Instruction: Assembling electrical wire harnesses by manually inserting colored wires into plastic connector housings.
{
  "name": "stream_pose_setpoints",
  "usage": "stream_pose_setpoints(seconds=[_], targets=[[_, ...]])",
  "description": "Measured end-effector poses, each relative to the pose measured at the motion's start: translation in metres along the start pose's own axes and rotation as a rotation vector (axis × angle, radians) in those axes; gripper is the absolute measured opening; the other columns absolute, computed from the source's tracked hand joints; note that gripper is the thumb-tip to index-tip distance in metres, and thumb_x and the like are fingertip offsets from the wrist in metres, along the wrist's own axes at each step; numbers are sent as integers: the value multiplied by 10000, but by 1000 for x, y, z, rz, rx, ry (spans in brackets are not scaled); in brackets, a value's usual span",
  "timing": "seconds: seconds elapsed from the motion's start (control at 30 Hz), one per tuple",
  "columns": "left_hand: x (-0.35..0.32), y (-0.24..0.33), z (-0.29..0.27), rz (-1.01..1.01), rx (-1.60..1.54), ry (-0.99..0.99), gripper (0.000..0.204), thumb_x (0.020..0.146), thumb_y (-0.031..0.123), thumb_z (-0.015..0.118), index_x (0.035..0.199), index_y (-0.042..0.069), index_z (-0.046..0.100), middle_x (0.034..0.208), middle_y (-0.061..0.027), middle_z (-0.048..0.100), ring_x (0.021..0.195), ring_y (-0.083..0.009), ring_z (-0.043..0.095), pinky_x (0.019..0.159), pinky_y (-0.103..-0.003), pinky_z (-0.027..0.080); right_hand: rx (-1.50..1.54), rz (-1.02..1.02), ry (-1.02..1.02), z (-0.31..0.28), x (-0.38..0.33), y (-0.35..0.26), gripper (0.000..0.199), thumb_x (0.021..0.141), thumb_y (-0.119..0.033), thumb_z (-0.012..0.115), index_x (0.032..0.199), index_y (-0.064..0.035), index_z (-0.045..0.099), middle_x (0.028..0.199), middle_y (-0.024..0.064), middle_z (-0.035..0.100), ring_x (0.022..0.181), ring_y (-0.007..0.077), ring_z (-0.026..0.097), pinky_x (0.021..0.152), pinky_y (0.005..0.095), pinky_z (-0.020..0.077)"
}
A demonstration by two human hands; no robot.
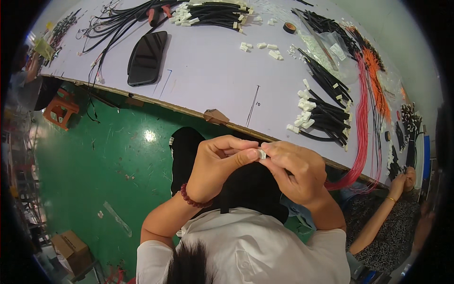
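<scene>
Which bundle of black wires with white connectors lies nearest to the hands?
The bundle of black wires at the table's near edge, right of the hands; the other bundles lie farther up the table.

We see a white worktable [208,71] across the upper frame, and a green floor [94,161] at lower left catching a light glare.

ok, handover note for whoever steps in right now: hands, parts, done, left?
Left hand: pinching a small white connector at the fingertips, red bead bracelet on the wrist.
Right hand: fingertips on the same connector, both hands held together below the table edge.
Parts: black wire bundles with white connectors on the table ahead right, loose white connectors further up, red wires along the right, more black bundles at the top.
Done: several bundles already carry connectors.
Left: cannot tell whether any wire is in the held connector; loose connectors remain on the table.
</scene>
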State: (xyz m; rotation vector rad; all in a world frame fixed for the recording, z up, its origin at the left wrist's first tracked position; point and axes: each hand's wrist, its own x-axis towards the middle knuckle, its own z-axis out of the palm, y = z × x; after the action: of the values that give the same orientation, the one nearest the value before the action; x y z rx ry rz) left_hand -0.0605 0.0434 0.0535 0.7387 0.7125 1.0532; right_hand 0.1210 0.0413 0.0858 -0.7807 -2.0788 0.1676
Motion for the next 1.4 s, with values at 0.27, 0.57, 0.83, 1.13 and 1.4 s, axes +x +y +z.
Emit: stream_pose_setpoints(seconds=[0.27,0.57,0.83,1.13,1.4], targets=[[0,-4,2,-40,30,-14,142,840,12,693,975,-28,679,935,-116,703,854,-140,666,784,-252,532,-22,1,56,5,-8,5,306,760,-22,752,998,-26,559,907,125,664,757,271,661,646,347,544],[36,16,16,71,156,-190,321,864,50,662,1164,-27,577,1064,-154,667,849,-175,665,791,-303,538,-321,251,-78,-87,5,38,237,691,-85,783,882,-32,653,843,102,649,744,265,636,647,342,506],[116,44,3,181,635,-166,301,890,84,632,1172,-8,583,1153,-110,645,906,-148,629,821,-282,504,-257,473,-154,-93,-4,115,211,745,-141,763,892,-28,663,864,89,590,859,264,572,791,329,456],[226,25,32,678,1503,-127,281,803,92,680,1079,137,659,1041,-69,633,856,-228,626,752,-332,522,-573,399,-172,-91,37,210,127,770,-98,677,880,-36,656,889,110,619,855,292,601,773,379,476],[245,18,25,594,1669,-190,142,809,153,657,946,127,685,1018,-89,604,835,-288,638,742,-386,519,-671,323,-251,-91,34,222,111,742,-119,676,828,-53,653,799,90,620,816,281,607,734,401,478]])
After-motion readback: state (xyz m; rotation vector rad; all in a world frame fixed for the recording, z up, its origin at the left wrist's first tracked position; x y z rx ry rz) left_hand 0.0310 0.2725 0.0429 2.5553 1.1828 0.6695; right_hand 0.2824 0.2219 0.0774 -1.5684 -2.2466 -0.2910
